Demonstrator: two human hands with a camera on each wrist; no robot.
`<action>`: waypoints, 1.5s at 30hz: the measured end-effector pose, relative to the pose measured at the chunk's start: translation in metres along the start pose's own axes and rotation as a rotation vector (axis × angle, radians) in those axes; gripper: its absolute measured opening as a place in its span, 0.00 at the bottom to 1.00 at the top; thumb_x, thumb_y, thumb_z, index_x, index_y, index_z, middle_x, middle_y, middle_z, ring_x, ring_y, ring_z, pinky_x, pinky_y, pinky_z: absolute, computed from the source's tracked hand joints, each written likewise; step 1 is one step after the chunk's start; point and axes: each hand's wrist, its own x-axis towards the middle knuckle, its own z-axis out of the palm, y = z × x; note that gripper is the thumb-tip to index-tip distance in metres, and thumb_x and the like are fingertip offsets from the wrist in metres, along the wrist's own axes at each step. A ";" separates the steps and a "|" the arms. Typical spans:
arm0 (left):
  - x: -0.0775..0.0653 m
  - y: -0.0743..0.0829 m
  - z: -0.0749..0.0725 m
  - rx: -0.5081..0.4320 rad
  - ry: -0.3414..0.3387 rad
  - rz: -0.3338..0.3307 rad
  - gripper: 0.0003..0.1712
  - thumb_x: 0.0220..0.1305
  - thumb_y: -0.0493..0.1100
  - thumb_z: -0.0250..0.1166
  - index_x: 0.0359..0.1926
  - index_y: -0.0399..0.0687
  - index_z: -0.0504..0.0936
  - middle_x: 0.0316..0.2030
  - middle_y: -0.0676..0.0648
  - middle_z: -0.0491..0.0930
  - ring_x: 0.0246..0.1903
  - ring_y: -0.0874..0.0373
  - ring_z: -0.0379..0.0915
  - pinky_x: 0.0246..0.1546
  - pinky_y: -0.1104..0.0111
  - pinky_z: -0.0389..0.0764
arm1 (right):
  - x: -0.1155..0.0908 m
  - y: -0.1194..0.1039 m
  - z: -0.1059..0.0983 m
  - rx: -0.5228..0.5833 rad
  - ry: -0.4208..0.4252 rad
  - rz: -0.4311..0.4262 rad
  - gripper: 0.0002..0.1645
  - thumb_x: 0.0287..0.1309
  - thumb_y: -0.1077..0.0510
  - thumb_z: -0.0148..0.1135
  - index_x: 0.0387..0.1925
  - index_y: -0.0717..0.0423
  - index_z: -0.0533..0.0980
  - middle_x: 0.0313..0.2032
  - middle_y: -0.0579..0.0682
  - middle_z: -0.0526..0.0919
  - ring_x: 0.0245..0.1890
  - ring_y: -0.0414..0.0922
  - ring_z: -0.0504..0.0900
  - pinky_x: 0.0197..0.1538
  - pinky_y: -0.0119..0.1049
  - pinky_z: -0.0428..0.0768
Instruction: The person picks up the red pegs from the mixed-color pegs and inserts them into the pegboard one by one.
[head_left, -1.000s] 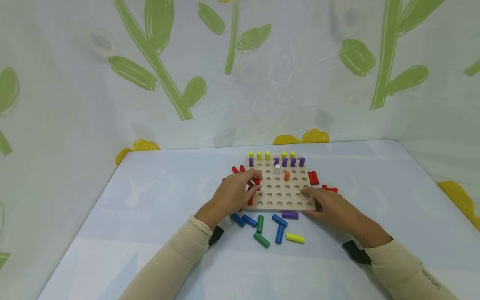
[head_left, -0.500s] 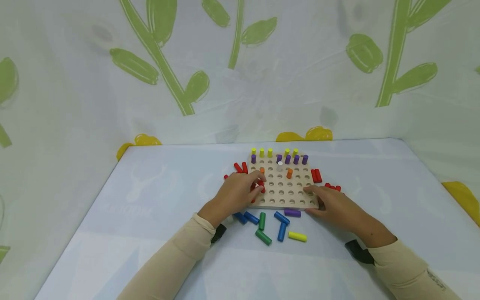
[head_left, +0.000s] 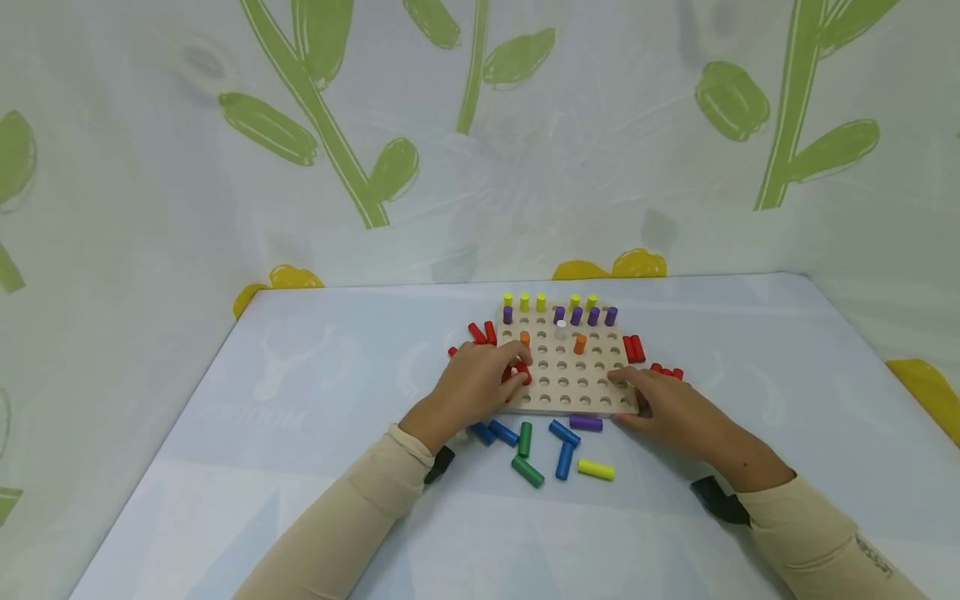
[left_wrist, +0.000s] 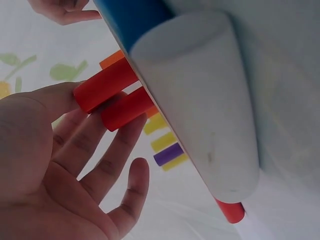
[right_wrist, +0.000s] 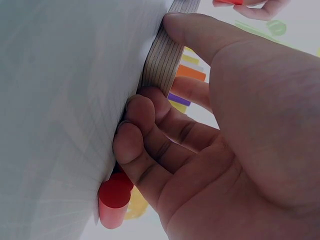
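A wooden pegboard (head_left: 553, 373) lies on the table with rows of round holes. At its left side my left hand (head_left: 472, 379) pinches a red peg (left_wrist: 106, 85) between thumb and fingers. Beside it stands a second red peg (left_wrist: 129, 107), close to the other fingers. My right hand (head_left: 671, 408) grips the board's near right corner, thumb on the near edge and other fingers along the right side. Yellow pegs (head_left: 524, 302) and purple pegs (head_left: 576, 316) stand in the far rows. Nearer stand a white peg (head_left: 561, 329) and an orange peg (head_left: 581, 343).
Before the board lie blue pegs (head_left: 564, 460), green pegs (head_left: 528, 472), a purple peg (head_left: 586, 423) and a yellow peg (head_left: 596, 469). Red pegs (head_left: 637, 348) lie to its right, others to its left. A white peg (left_wrist: 200, 110) lies under the left wrist.
The left hand and its red peg have shifted slightly nearer over the board. The right hand keeps its grip on the corner. The head view has tilted a little.
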 end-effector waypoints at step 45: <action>-0.002 -0.002 -0.008 -0.039 -0.017 -0.026 0.19 0.68 0.51 0.66 0.58 0.57 0.79 0.37 0.55 0.86 0.32 0.63 0.77 0.43 0.66 0.78 | 0.001 0.001 0.001 -0.012 0.006 -0.004 0.41 0.55 0.47 0.74 0.67 0.55 0.71 0.61 0.61 0.78 0.50 0.50 0.78 0.60 0.54 0.79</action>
